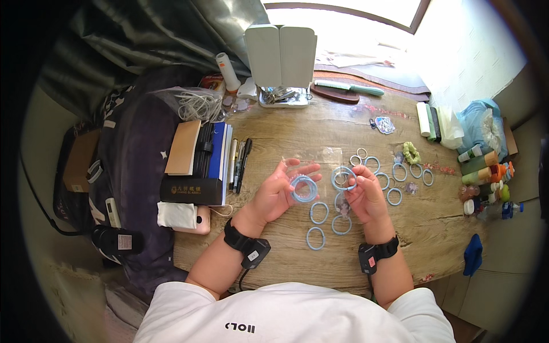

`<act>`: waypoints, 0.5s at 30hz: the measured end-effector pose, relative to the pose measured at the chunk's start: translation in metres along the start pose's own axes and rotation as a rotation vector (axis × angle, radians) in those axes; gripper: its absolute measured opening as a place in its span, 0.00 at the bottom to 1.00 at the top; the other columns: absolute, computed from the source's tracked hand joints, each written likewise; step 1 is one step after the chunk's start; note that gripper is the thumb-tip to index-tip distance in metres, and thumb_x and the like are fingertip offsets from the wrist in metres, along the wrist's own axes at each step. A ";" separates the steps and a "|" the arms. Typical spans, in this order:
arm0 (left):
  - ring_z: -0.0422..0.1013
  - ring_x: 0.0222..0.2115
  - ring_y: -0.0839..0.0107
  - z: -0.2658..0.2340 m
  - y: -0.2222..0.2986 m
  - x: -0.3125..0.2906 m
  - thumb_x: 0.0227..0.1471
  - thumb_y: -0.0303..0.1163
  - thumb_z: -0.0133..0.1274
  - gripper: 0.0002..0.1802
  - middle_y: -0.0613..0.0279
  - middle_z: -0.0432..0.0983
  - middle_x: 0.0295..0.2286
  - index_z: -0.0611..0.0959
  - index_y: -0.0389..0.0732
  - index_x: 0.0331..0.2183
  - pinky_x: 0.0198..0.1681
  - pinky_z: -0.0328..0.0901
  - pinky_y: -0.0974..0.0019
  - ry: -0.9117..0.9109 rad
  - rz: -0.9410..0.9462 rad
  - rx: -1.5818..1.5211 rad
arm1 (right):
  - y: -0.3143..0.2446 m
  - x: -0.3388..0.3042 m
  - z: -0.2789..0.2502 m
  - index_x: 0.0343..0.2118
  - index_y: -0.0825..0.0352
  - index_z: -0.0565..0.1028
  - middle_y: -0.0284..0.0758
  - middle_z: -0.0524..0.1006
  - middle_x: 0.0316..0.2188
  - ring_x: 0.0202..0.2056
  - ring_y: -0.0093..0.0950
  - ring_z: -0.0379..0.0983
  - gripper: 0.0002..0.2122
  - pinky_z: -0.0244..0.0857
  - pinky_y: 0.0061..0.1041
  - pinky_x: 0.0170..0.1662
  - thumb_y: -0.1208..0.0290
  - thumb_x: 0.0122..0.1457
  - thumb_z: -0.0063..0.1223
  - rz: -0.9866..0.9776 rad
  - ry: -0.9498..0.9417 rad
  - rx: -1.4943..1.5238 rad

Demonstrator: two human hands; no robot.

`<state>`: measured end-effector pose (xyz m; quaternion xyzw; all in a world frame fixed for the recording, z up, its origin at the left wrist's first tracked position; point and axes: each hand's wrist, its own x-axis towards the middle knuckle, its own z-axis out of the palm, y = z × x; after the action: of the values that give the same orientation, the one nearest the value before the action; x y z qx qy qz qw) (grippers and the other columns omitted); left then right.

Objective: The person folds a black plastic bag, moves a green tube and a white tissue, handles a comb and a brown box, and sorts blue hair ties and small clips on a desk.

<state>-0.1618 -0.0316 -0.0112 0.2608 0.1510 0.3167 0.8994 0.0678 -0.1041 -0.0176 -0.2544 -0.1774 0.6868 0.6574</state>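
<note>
In the middle of the wooden table, my left hand [270, 194] is closed around a small stack of light blue hair ties [303, 200], held between thumb and fingers. My right hand [369, 201], just to its right, pinches more blue hair ties [334, 183] by their right edge. The two held bunches are apart. A clear plastic bag [327, 155] lies behind the hands, partly hidden by them. Several loose blue hair ties lie on the table, among them a single tie [315, 249] in front of the hands. Others, with a green scrunchie [411, 153], are at the right.
Stacked notebooks [183, 150], pens [243, 163] and a pink device [202, 220] under a white pouch stand left. A white folding mirror box [280, 60], a flashlight [227, 71] and a green comb [366, 90] are at the back. Bottles and tubes [480, 163] line the right edge.
</note>
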 end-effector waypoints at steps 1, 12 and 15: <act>0.57 0.58 0.52 0.001 0.000 -0.001 0.42 0.19 0.39 0.32 0.44 0.55 0.57 0.62 0.47 0.52 0.56 0.59 0.39 0.003 -0.007 0.003 | 0.001 0.000 -0.001 0.39 0.68 0.71 0.31 0.77 0.28 0.26 0.17 0.73 0.07 0.68 0.15 0.31 0.77 0.57 0.51 -0.002 0.004 0.007; 0.56 0.58 0.47 0.014 0.002 -0.001 0.37 0.14 0.36 0.39 0.42 0.52 0.58 0.53 0.48 0.54 0.55 0.60 0.42 -0.006 -0.107 0.148 | 0.008 -0.003 0.001 0.36 0.68 0.74 0.31 0.77 0.32 0.37 0.22 0.76 0.08 0.68 0.17 0.37 0.81 0.53 0.58 0.124 0.013 -0.555; 0.59 0.57 0.48 0.014 0.000 -0.001 0.38 0.14 0.36 0.39 0.42 0.53 0.58 0.53 0.48 0.54 0.56 0.61 0.47 -0.012 -0.109 0.140 | 0.009 -0.003 0.004 0.36 0.69 0.73 0.33 0.78 0.34 0.37 0.22 0.76 0.07 0.69 0.18 0.40 0.81 0.53 0.57 0.104 -0.016 -0.600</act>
<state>-0.1570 -0.0375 0.0004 0.3166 0.1812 0.2545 0.8956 0.0585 -0.1073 -0.0192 -0.4404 -0.3644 0.6384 0.5155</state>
